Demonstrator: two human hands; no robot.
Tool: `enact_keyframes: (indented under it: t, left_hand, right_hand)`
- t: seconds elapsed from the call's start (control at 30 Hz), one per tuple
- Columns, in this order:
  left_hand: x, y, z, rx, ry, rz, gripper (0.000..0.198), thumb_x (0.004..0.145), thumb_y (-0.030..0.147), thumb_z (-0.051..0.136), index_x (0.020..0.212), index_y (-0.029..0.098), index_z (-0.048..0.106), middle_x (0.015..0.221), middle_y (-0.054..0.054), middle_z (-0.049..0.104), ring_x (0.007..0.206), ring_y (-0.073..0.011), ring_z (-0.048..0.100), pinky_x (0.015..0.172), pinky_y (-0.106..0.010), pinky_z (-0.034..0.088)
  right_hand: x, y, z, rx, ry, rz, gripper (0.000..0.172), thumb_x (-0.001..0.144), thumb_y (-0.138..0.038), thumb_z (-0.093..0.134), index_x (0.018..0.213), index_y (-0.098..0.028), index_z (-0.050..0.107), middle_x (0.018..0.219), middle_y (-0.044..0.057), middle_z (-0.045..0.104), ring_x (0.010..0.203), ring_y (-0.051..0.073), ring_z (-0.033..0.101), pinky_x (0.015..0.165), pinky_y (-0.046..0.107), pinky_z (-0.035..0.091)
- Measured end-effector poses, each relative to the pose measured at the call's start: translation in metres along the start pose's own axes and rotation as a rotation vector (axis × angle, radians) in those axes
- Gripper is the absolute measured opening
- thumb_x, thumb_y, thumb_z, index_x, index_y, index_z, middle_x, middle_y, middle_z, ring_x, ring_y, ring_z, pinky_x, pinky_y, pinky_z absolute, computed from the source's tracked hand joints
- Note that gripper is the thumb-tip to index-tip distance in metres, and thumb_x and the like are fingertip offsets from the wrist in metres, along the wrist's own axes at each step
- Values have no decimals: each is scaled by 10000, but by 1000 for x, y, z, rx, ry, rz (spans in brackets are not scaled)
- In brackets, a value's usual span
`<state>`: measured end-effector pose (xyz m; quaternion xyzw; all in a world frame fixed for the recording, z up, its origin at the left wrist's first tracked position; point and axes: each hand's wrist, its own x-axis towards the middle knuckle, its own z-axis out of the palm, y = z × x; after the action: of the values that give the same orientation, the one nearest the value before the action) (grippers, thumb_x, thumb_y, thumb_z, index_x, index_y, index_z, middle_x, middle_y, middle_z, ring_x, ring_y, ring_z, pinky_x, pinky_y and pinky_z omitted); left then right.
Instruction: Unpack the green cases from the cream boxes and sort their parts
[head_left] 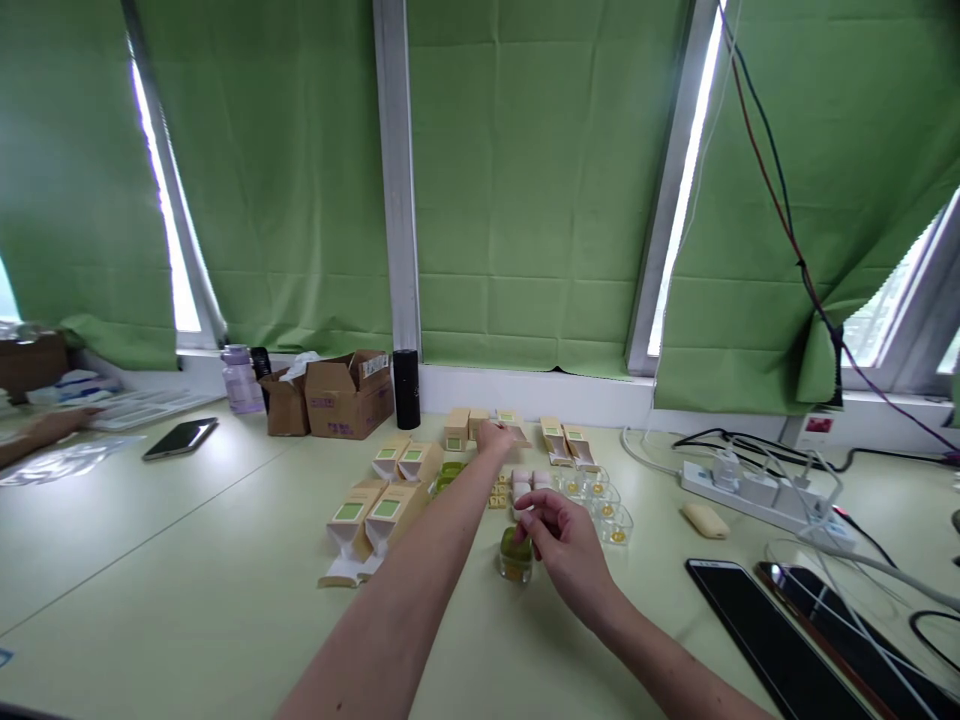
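My left hand (495,437) reaches far forward, its fingers curled in at a small tan carton (508,416) in the back row; whether they grip it is hidden. Nearer me, my right hand (564,540) has thumb and fingertips drawn together by the top of a glass jar (516,558) with green in its upper part. The jar stands upright on the table. Behind it are white round-cornered pieces (521,490) and small yellow pieces (498,497). Clear glass jars (616,527) with gold centres stand to the right. Green pieces (448,474) lie left of my forearm.
Open tan cartons (386,508) stand left, others (568,445) lie at the back. Cardboard boxes (349,398) and a black bottle (406,388) line the wall. A power strip (765,500), cables and phones (750,630) occupy the right. Another person's hand (71,422) is far left.
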<state>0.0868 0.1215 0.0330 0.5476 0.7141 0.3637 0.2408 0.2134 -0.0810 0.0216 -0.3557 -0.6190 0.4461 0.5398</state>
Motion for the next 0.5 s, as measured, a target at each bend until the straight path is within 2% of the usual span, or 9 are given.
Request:
enact_keyframes:
  t: [0.1,0.23,0.5]
  left_hand:
    - [2,-6,7,51,-7,-8,375,985,369,650,1302,174,609,1308,-105,633,1116,-252,659,933,-457,584]
    - [1,-13,6,111,-15,70,377,985,366,650,1307,176,605,1313,-107,630,1120,-250,658,935,-459,583]
    - [-2,-6,3,242,-161,169,374,986,370,647,1302,172,609,1311,-105,632,1116,-252,659,935,-461,584]
  right_hand:
    - [1,1,-1,-8,-2,-4,314,839,-477,696,939,-179,680,654,25,695,576,156,592,545,261,435]
    - [2,4,-1,-18,-5,-11,297,850,-460,691,945,-178,678,660,29,701,585,155,593,550,258,436]
    - [1,6,0,-19,-26,-7,306,859,-472,689,945,-178,676,671,30,699,600,161,610,564,261,452]
